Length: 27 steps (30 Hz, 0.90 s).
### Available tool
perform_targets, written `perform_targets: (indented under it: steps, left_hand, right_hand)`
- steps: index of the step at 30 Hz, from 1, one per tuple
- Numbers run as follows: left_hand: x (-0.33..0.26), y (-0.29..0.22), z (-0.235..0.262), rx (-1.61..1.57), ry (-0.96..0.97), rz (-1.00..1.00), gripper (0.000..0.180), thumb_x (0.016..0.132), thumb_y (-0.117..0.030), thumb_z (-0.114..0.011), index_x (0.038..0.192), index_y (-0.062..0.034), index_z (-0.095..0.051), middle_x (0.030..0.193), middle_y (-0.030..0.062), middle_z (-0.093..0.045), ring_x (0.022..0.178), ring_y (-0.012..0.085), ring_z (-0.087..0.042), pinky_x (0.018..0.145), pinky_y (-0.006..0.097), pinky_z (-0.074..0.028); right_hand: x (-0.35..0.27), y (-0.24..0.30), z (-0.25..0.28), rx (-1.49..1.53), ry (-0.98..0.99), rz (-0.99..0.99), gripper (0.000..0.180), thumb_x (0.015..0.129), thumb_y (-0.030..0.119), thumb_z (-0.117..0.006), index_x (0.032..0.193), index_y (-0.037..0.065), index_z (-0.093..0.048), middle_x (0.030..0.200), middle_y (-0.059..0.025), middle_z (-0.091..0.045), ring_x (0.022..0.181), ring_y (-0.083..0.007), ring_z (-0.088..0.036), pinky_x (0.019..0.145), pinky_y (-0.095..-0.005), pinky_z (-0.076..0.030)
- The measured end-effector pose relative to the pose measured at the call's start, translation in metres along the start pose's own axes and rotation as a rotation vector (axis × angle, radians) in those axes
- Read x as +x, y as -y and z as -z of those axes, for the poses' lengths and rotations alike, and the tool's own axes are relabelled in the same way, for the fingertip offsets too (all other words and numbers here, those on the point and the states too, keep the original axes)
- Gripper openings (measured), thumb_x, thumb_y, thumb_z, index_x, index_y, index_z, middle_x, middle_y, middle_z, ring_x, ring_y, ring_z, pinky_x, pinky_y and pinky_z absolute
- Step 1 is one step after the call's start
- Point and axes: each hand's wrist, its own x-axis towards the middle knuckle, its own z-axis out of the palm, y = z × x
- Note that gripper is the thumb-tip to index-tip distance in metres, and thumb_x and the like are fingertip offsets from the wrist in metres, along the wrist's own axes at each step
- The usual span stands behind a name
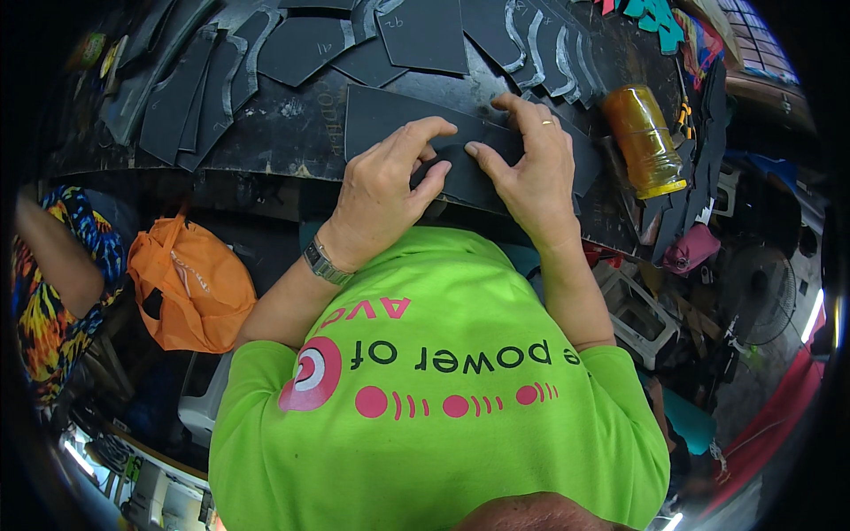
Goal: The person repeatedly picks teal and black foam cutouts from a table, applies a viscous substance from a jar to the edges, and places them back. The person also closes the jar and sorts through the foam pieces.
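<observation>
A flat black sheet piece lies near the table's front edge, under and between my two hands. My left hand, with a watch on its wrist, rests at the sheet's near left side. Its fingers are bent, thumb and forefinger apart, and its other fingertips are hidden. On the right, my right hand, wearing a ring, is spread over the dark sheet with thumb and fingers apart. Dark material lies between the two thumbs; where one layer ends and another begins I cannot make out.
Several black cut pieces with whitish bands along their edges cover the far side of the dark table. A yellowish plastic jar lies to the right of my right hand. An orange bag hangs at the left, beside another person's arm.
</observation>
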Motion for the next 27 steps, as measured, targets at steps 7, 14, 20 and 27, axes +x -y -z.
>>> perform_targets:
  steps: [7, 14, 20, 27]
  left_hand:
    - [0.0, -0.001, 0.001, -0.01, 0.024, 0.042, 0.04, 0.083, -0.001, -0.075, 0.121, -0.0059, -0.062, 0.093, 0.0102, -0.068, 0.074, 0.0231, -0.069, 0.067, 0.034, -0.057]
    - [0.0, -0.001, 0.001, 0.001, 0.022, 0.026, 0.04, 0.083, -0.001, -0.075, 0.121, -0.0063, -0.063, 0.093, 0.0101, -0.068, 0.075, 0.0231, -0.069, 0.067, 0.034, -0.057]
    - [0.0, 0.002, -0.002, -0.011, -0.017, -0.002, 0.04, 0.083, -0.001, -0.077, 0.121, -0.0066, -0.065, 0.086, 0.0067, -0.067, 0.069, 0.0141, -0.065, 0.061, 0.027, -0.052]
    - [0.0, 0.005, -0.004, -0.018, -0.042, -0.027, 0.042, 0.083, 0.0, -0.078, 0.123, -0.0069, -0.066, 0.083, 0.0052, -0.067, 0.066, 0.0096, -0.061, 0.058, 0.023, -0.05]
  right_hand:
    - [-0.01, 0.003, -0.009, 0.063, -0.125, -0.046, 0.057, 0.07, 0.019, -0.089, 0.119, 0.008, -0.062, 0.107, -0.0086, -0.063, 0.103, -0.0292, -0.059, 0.089, -0.0413, -0.043]
    - [-0.015, -0.003, -0.014, 0.125, -0.246, 0.002, 0.063, 0.067, 0.011, -0.09, 0.122, 0.005, -0.06, 0.112, -0.0154, -0.056, 0.105, -0.0317, -0.055, 0.09, -0.0403, -0.047]
    - [-0.019, -0.003, -0.018, 0.225, -0.337, -0.023, 0.069, 0.068, 0.008, -0.088, 0.131, 0.009, -0.061, 0.114, -0.0137, -0.053, 0.109, -0.031, -0.053, 0.091, -0.0391, -0.046]
    - [-0.02, -0.001, -0.024, 0.127, -0.335, 0.33, 0.062, 0.076, -0.009, -0.07, 0.135, 0.008, -0.061, 0.114, -0.0098, -0.065, 0.105, -0.0282, -0.058, 0.091, -0.0401, -0.044]
